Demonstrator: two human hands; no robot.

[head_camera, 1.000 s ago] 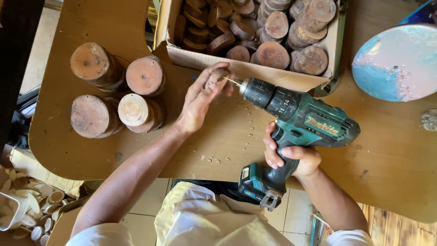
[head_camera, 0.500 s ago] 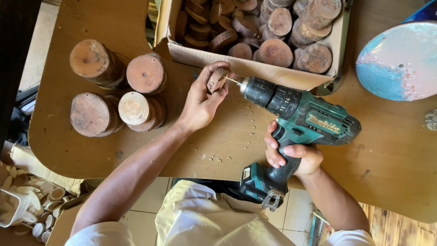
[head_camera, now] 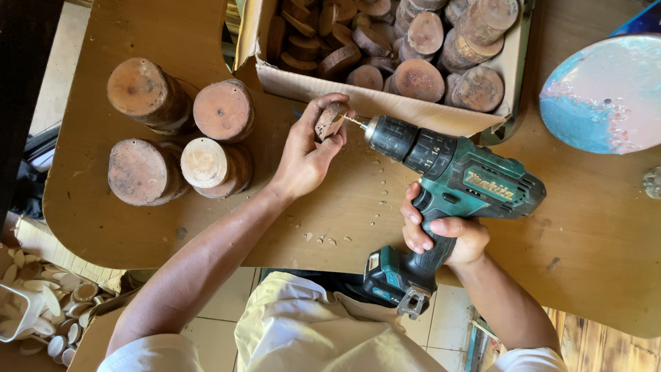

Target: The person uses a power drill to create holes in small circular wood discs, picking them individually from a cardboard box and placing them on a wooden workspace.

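Two hands busy — left hand (head_camera: 306,155) grips wood slice (head_camera: 330,121), right hand (head_camera: 441,231) clenches drill (head_camera: 447,186).

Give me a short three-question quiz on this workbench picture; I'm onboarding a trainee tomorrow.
1. True or false: the right hand grips the green cordless drill.
2. What does the left hand hold against the drill's bit? A) a small wood slice B) a screw C) a pencil
3. How many thick log rounds stand left of the cardboard box?

Key
1. True.
2. A, the small wood slice.
3. Four.
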